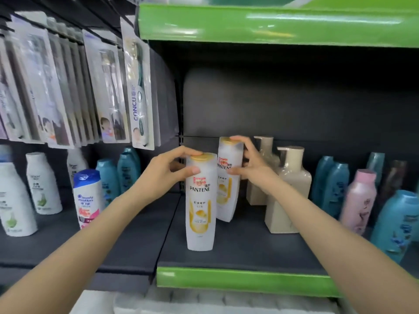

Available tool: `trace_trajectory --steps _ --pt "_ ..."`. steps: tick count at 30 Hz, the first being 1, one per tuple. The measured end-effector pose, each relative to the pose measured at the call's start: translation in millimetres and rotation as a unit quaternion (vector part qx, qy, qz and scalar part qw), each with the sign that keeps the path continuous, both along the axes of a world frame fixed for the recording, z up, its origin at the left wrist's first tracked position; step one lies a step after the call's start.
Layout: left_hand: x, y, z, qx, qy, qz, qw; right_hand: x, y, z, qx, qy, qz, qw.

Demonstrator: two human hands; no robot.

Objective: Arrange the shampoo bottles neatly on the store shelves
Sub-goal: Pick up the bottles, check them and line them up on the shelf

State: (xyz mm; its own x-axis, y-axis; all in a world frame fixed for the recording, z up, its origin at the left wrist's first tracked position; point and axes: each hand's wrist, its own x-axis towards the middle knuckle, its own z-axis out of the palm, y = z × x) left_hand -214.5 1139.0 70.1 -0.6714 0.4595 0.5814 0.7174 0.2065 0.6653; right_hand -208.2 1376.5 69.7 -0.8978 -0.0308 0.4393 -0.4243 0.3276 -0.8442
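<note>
1. On the dark shelf (244,243) with the green front edge, I have two white shampoo bottles with gold caps standing upright, one behind the other, the rear one set a little to the right.
2. My left hand (167,171) grips the front bottle (200,209) near its top: the thumb lies across its face just under the cap and the other fingers curl over the cap and round the far side. I hold it high, I judge, so I can turn or slide it without tipping it.
3. My right hand (249,164) holds the rear bottle (227,184) the same way, fingertips on the cap and the thumb pressed on the label, clamped round its right side.
4. Both labels face outward, which I take to be the point: one tidy file, same product front to back.
5. Just beside the rear bottle on the right stand two beige pump bottles (285,191), also in a file, so my right hand works close against them and could knock them.
6. Further right are blue and pink bottles (360,200); to the left, a blue-capped bottle (88,198), teal ones and white ones on the neighbouring shelf, with packs of toothbrushes (138,87) hanging above.
7. Lining up looks nearly done for this pair.
</note>
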Motion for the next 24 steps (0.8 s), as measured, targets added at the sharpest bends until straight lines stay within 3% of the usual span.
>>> trace_trajectory --steps 9,18,24 --pt "7.8 0.9 2.7 0.010 -0.047 -0.014 0.999 -57.7 -8.2 -16.8 -0.008 -0.005 0.064 0.998" --pt "11.5 2.3 0.8 0.019 -0.053 -0.009 0.998 -71.0 -13.8 -0.1 0.145 0.083 -0.078 0.983" --pt "13.5 2.6 1.4 0.017 -0.061 -0.005 0.998 -77.0 -10.8 -0.3 0.128 0.095 -0.033 0.987"
